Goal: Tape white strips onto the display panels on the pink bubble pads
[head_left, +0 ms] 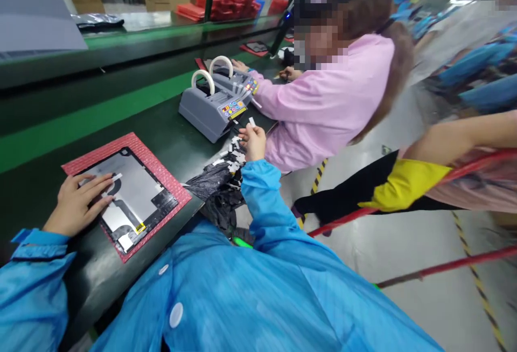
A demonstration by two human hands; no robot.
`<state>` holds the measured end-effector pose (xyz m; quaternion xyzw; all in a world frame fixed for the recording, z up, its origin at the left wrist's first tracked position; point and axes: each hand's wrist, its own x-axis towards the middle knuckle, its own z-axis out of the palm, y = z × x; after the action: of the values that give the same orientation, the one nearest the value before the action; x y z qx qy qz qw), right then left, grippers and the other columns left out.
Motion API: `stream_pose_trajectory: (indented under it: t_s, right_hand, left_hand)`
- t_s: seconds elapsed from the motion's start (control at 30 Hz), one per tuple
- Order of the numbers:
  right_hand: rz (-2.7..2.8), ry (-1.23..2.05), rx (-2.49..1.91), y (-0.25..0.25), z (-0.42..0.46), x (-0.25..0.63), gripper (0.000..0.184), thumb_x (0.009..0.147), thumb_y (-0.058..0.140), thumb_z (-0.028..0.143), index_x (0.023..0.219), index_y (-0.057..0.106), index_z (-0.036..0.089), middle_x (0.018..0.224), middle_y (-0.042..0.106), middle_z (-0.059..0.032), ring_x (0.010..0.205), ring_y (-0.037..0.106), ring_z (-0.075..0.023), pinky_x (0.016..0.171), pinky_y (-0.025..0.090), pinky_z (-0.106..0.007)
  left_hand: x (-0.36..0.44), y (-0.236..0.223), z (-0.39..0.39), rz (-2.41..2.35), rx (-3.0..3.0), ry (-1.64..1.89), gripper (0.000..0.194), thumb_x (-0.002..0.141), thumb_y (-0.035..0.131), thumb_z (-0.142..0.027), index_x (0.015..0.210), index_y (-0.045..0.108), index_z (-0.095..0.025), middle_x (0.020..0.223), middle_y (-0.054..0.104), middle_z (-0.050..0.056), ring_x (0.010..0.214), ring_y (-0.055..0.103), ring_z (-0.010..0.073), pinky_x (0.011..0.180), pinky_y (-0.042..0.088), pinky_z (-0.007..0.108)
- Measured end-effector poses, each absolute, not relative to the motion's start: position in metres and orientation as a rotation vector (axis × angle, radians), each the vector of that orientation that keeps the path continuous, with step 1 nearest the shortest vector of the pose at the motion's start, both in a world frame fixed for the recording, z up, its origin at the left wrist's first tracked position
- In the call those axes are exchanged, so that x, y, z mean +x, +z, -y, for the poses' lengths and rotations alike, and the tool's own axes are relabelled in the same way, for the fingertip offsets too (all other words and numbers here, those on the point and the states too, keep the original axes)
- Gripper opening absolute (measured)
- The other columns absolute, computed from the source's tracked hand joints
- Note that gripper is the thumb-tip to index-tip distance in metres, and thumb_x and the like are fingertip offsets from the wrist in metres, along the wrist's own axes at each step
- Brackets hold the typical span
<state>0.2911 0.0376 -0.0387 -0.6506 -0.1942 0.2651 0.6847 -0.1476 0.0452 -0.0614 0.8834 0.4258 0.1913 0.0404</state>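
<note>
My left hand lies with fingers stretched out on a flat grey-and-black tablet-like panel. Under that panel is a sheet of red bubble wrap. By my left fingertips, a short white strip rests on the panel. My right hand is raised off the bench edge, thumb and fingers pinching a small piece of white tape. Just left of it stands a grey tape dispenser with a white roll. Below the hand, many white tape bits cling to a black plastic bag.
A second tape dispenser stands behind the first. Close on the right, a co-worker in pink sits at the same bench. Red bubble-wrap pouches are stacked on the far ledge. Another person's arm and a red rail are at right.
</note>
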Motion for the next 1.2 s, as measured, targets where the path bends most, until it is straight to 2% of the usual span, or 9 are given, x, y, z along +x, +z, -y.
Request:
stream_pose_trajectory:
  t_s: [0.13,0.3,0.4,0.53,0.6,0.7,0.83,0.93,1.2]
  right_hand:
    - [0.423,0.632,-1.449,-0.032,-0.048,0.288,0.019,0.081,0.056,0.029,0.082,0.038,0.021,0.066,0.059,0.0062,0.052,0.055,-0.0044,0.043,0.035,-0.011]
    - [0.398,0.589,-1.464,-0.039,-0.063,0.291,0.030,0.074,0.060,0.020,0.085,0.032,0.023,0.065,0.056,0.0085,0.053,0.057,-0.0058,0.043,0.035,-0.013]
    - [0.460,0.488,-1.498,-0.043,-0.062,0.295,0.035,0.070,0.060,0.015,0.084,0.029,0.024,0.065,0.053,0.0099,0.055,0.057,-0.0065,0.048,0.040,-0.015]
    - [0.716,0.311,-1.467,-0.036,-0.041,0.275,0.038,0.070,0.061,0.018,0.087,0.027,0.025,0.066,0.052,0.0103,0.062,0.058,-0.0076,0.063,0.047,-0.021]
    - [0.915,0.449,-1.386,-0.028,-0.027,0.248,0.042,0.068,0.065,0.023,0.090,0.029,0.026,0.068,0.054,0.0096,0.064,0.058,-0.0086,0.065,0.048,-0.023]
    - [1.160,0.867,-1.219,-0.019,-0.015,0.198,0.050,0.062,0.073,0.028,0.092,0.034,0.027,0.068,0.055,0.0087,0.059,0.057,-0.0092,0.060,0.048,-0.024]
    - [1.298,1.222,-1.093,-0.017,-0.019,0.145,0.053,0.058,0.079,0.030,0.090,0.037,0.027,0.070,0.054,0.0083,0.056,0.056,-0.0083,0.056,0.048,-0.023]
    - [1.353,1.316,-1.053,-0.020,-0.027,0.128,0.054,0.058,0.080,0.032,0.091,0.037,0.026,0.072,0.055,0.0080,0.058,0.057,-0.0079,0.058,0.050,-0.023]
    - [1.446,1.319,-1.100,-0.033,-0.039,0.137,0.056,0.061,0.077,0.045,0.095,0.036,0.027,0.082,0.058,0.0040,0.068,0.063,-0.0115,0.066,0.053,-0.028]
  left_hand:
    - [-0.143,-0.053,-0.041,-1.299,2.706,0.580,0.037,0.085,0.043,-0.044,0.113,0.063,-0.031,0.121,0.065,0.004,0.106,0.056,0.0295,0.095,0.039,0.050]
    - [-0.131,-0.043,-0.038,-1.308,2.725,0.640,0.033,0.085,0.045,-0.045,0.107,0.064,-0.030,0.117,0.067,0.004,0.105,0.054,0.0302,0.094,0.040,0.051]
    - [-0.119,-0.038,-0.040,-1.257,2.695,0.698,0.032,0.085,0.047,-0.045,0.103,0.066,-0.027,0.116,0.067,0.006,0.104,0.054,0.0303,0.093,0.040,0.051]
    - [-0.091,-0.028,-0.037,-1.244,2.567,0.824,0.032,0.085,0.048,-0.046,0.098,0.068,-0.024,0.105,0.070,0.007,0.098,0.056,0.0264,0.091,0.041,0.046]
    - [-0.072,-0.019,-0.033,-1.227,2.485,0.854,0.033,0.087,0.047,-0.046,0.097,0.068,-0.022,0.099,0.070,0.007,0.096,0.057,0.0238,0.090,0.042,0.042]
    - [-0.044,-0.009,-0.030,-1.161,2.367,0.868,0.036,0.087,0.048,-0.049,0.095,0.067,-0.020,0.091,0.070,0.005,0.089,0.058,0.0199,0.086,0.043,0.037]
    - [-0.034,-0.012,-0.034,-1.146,2.296,0.860,0.031,0.086,0.053,-0.045,0.079,0.064,-0.018,0.079,0.068,0.003,0.080,0.058,0.0169,0.082,0.042,0.034]
    - [-0.043,-0.022,-0.035,-1.238,2.217,0.832,0.028,0.086,0.054,-0.039,0.070,0.061,-0.017,0.072,0.064,0.002,0.075,0.056,0.0157,0.076,0.043,0.032]
    - [-0.050,-0.026,-0.039,-1.388,1.999,0.733,0.019,0.084,0.054,-0.028,0.070,0.057,-0.016,0.073,0.062,0.001,0.071,0.054,0.0135,0.072,0.042,0.028]
